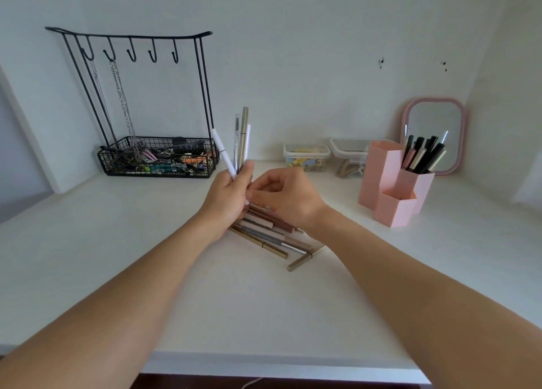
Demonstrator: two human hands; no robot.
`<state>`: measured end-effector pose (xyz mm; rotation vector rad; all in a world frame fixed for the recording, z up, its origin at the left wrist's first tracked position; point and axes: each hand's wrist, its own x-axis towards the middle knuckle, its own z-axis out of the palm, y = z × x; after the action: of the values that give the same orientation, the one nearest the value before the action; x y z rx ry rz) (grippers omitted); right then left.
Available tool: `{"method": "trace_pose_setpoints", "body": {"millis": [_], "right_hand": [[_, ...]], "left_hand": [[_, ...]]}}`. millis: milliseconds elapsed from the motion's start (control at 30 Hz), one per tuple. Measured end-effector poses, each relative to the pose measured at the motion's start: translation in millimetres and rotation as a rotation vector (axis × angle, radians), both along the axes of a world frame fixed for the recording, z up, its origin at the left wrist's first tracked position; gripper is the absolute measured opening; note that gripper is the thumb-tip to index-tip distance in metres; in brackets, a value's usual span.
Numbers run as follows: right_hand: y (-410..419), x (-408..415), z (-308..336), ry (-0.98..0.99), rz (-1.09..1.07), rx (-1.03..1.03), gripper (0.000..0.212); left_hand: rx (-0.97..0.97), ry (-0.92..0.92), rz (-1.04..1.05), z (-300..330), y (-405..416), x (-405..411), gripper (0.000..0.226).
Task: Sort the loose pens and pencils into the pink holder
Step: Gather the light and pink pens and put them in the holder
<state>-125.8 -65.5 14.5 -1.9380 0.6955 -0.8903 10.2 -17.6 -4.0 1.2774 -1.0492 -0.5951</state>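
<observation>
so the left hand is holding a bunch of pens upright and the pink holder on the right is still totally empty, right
Not quite. The left hand does hold a bunch of pens upright, but the pink holder on the right is not empty: the head view shows several dark pens already standing in its rear compartment.

Front desk (123, 271): bare, I can pass.
Path to holder (394, 183): open desk.
Behind: tubs (306, 157), mirror (434, 133).
Left: rack (155, 154).
</observation>
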Motion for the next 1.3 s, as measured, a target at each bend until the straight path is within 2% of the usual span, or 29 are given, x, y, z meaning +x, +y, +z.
{"method": "trace_pose_setpoints", "body": {"millis": [100,200,267,333,500,700,933,1000,1100,1200,1300], "right_hand": [[-15.2,-10.5,12.4,0.063,-0.11,-0.137,0.015],[-35.9,-33.3,25.0,0.44,-0.202,-0.416,0.025],[-44.8,-47.0,26.2,0.702,-0.177,-0.458,0.034],[-47.7,-55.1,24.8,0.854,-0.121,-0.432,0.033],[-48.4,-57.7,25.1,0.884,-0.052,-0.361,0.023],[-50.9,-55.1,19.7,0.901,-0.074,-0.272,0.034],[-59.7,-56.4,21.4,0.789,-0.072,-0.24,0.014],[-61.5,-55.5,21.5,0.703,-0.091,-0.224,0.012],[-57.1,-54.6,25.8,0.357,-0.1,-0.092,0.006],[-43.3,-49.7,30.8,-0.027,0.064,0.212,0.006],[-27.6,-37.1,27.1,-0.2,0.223,0.388,0.008]], "left_hand": [[-0.059,0.026,0.03,3.6,1.3,3.3,0.048],[-0.063,0.055,0.076,5.8,3.2,6.5,0.048],[-0.072,0.08,0.069,5.2,3.9,7.8,0.044],[-0.069,0.087,0.06,5.4,4.1,8.3,0.043],[-0.03,0.113,0.029,6.1,5.5,7.7,0.041],[-0.002,0.183,-0.01,9.6,5.6,4.7,0.046],[-0.007,0.22,-0.054,7.2,2.6,8.0,0.035],[-0.006,0.229,-0.069,6.6,1.6,7.7,0.031],[-0.007,0.233,-0.087,5.9,1.4,8.4,0.032],[0.004,0.247,-0.102,8.1,3.0,6.7,0.036],[0.01,0.218,-0.159,10.2,5.5,1.4,0.053]]}}
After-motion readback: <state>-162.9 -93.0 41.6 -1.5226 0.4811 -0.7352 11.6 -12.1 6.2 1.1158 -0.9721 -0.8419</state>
